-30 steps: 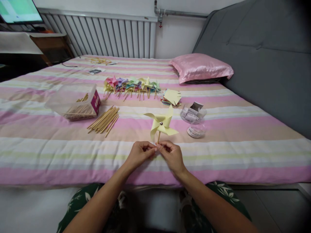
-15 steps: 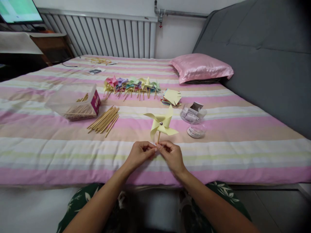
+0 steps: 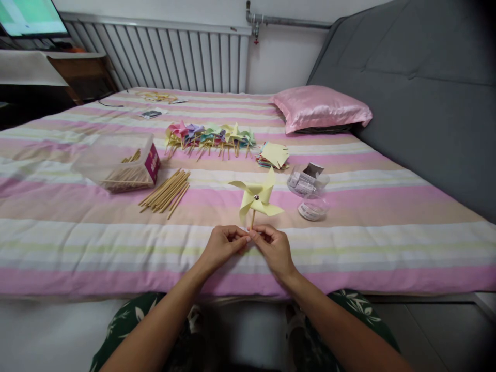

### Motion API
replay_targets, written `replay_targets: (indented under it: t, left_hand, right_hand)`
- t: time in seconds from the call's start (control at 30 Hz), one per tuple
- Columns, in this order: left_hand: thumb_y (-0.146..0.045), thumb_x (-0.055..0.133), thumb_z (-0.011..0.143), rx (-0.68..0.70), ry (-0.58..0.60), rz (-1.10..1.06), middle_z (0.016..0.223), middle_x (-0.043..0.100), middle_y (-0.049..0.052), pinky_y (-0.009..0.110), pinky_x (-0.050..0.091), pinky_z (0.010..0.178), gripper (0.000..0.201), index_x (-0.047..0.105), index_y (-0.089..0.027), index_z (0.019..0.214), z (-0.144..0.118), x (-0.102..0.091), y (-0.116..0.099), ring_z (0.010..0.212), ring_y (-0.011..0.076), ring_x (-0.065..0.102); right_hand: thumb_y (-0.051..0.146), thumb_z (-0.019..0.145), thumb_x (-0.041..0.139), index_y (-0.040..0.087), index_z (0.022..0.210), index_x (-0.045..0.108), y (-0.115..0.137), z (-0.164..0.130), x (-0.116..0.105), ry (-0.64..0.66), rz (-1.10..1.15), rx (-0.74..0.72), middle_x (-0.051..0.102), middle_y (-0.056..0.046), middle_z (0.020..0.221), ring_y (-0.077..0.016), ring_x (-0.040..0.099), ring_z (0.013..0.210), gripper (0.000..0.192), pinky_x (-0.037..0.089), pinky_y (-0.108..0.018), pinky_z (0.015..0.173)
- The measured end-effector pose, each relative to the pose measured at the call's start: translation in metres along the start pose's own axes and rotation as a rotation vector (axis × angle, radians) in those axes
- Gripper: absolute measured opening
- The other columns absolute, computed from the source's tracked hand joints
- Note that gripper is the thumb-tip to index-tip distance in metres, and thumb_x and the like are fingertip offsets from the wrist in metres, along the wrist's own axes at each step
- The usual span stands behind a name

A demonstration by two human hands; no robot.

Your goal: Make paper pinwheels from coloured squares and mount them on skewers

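Note:
A pale yellow paper pinwheel (image 3: 260,200) with a shiny pin at its centre stands upright on a thin wooden stick above the bed's front part. My left hand (image 3: 227,243) pinches the lower stick from the left, fingers closed. My right hand (image 3: 273,245) grips the same stick from the right, its thumb and fingertips meeting those of the left. The stick's lower end is hidden by the fingers. To the left lies a loose bundle of wooden sticks (image 3: 166,191). At the right sits a small round clear container (image 3: 313,208).
Behind are a row of finished coloured pinwheels (image 3: 211,135) and a stack of cut paper squares (image 3: 274,155). A clear plastic box (image 3: 120,170) of sticks stands left; a clear tub (image 3: 306,181) with packets stands right. A pink pillow (image 3: 321,107) lies against the grey headboard (image 3: 418,93).
Almost nothing differs. The pinwheel has shifted very slightly left, and both hands keep their hold on its stick.

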State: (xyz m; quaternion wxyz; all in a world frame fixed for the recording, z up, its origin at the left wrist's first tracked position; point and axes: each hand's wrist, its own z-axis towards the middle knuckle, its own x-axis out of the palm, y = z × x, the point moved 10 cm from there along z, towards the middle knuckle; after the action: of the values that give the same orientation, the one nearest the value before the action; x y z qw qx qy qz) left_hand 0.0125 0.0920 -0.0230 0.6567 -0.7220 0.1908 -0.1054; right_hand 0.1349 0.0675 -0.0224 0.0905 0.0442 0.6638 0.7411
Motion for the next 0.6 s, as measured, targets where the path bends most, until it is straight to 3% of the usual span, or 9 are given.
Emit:
replay_targets:
  t: [0.6]
  left_hand:
    - [-0.034, 0.068, 0.068, 0.007, -0.003, -0.007, 0.049, 0.058, 0.000, 0.019, 0.036, 0.046, 0.024, 0.067, -0.010, 0.070, 0.0006, 0.0003, -0.0012, 0.044, 0.0089, 0.049]
  right_hand:
    - [0.037, 0.074, 0.065, 0.017, 0.084, 0.071, -0.0019, -0.0002, 0.0006, 0.004, 0.004, 0.004, 0.069, -0.006, 0.081, -0.0156, 0.060, 0.067, 0.023, 0.047, -0.026, 0.061]
